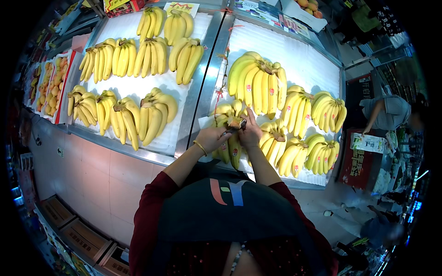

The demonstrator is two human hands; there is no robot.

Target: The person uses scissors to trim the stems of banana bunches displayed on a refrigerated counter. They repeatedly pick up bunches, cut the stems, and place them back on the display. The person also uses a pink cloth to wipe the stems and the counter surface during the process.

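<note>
My left hand [213,139], with a yellow bangle at the wrist, is beside the cut crown of a banana bunch [234,155]; its fingers meet near a small dark-handled tool [241,125], perhaps a knife. My right hand [250,132] is closed around the dark handle, its index finger reaching up past it. Which hand grips the bunch is hidden. Just above lies a large banana bunch [257,82] with stickers, and smaller bunches [272,143] lie to the right of my right hand. A red string [218,96] hangs down near the left hand.
Rows of banana bunches [151,57] lie on the left white-lined stand, across a metal divider [207,74]. Boxes of mangoes [55,86] stand at far left. Cartons [83,238] are on the floor, lower left. At right, a person [388,112] leans by a red-covered table [359,162]; another person [374,227] is below.
</note>
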